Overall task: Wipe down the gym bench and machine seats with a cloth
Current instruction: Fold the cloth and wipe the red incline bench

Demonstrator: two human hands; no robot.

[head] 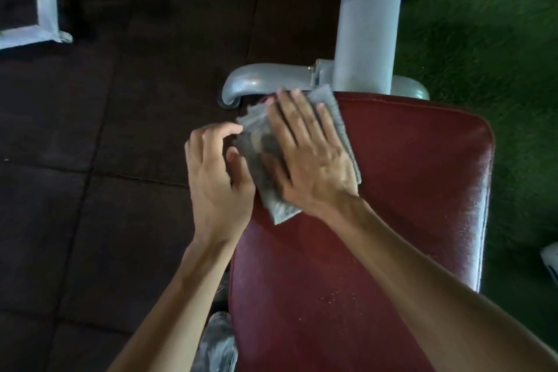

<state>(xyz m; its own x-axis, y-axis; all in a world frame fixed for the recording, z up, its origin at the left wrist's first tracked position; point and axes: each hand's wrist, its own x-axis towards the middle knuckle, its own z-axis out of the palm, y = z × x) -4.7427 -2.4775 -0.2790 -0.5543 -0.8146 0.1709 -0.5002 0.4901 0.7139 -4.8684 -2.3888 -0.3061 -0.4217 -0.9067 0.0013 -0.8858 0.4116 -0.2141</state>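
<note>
A dark red padded bench seat (392, 205) fills the lower right of the view, its surface speckled with white flecks. A folded grey cloth (256, 142) lies on the seat's far left corner. My right hand (305, 154) presses flat on the cloth, fingers spread and pointing away from me. My left hand (217, 172) is at the seat's left edge, thumb and fingertips touching the cloth's left side, fingers curled.
A thick grey metal post (367, 18) rises just beyond the seat, with a curved grey foot (256, 83) to its left. Dark rubber floor tiles (105, 130) lie on the left, green turf (489, 63) on the right. A grey frame (33, 9) stands at top left.
</note>
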